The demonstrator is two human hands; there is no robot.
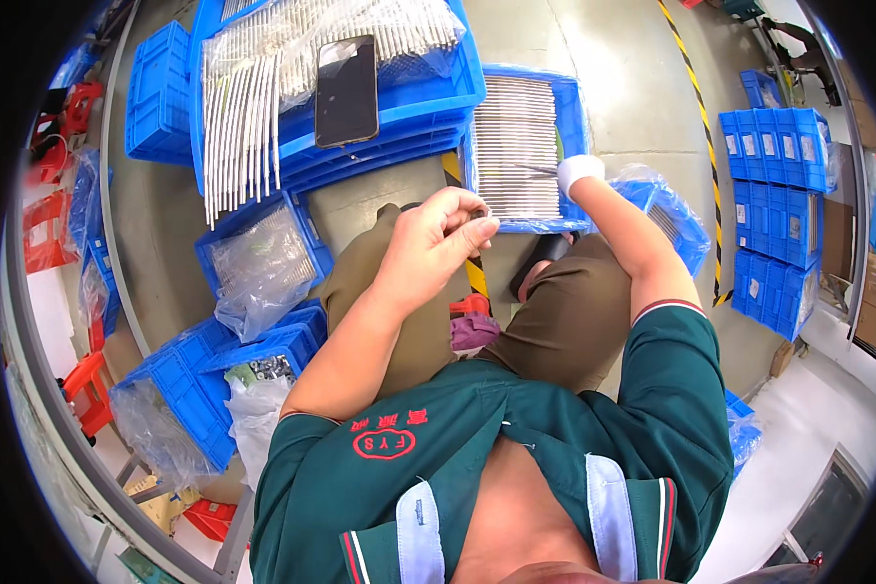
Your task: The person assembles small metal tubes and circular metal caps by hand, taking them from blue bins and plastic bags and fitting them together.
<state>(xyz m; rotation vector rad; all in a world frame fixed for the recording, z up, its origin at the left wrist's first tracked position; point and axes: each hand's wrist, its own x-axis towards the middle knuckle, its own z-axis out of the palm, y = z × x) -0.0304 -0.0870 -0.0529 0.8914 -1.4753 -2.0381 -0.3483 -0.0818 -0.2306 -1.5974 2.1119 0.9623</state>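
My bare left hand (436,241) is raised above my left knee, thumb and index finger pinched together. A small dark piece (478,214) shows between those fingertips, too small to name. My right hand (580,175) wears a white glove and reaches over a blue crate (571,107) in front of my knees. Many thin silvery metal rods (516,127) lie in that crate, side by side in a neat stack. One thin rod (540,170) sticks out leftward from my closed gloved fingers, across the stack. The glove hides the grip.
At the front left, stacked blue crates (380,161) carry plastic-wrapped rods (241,136) and a black phone (346,91). More crates with plastic bags (263,263) stand at my left. A bagged crate (691,234) sits by my right knee; stacked blue bins (779,214) stand farther right.
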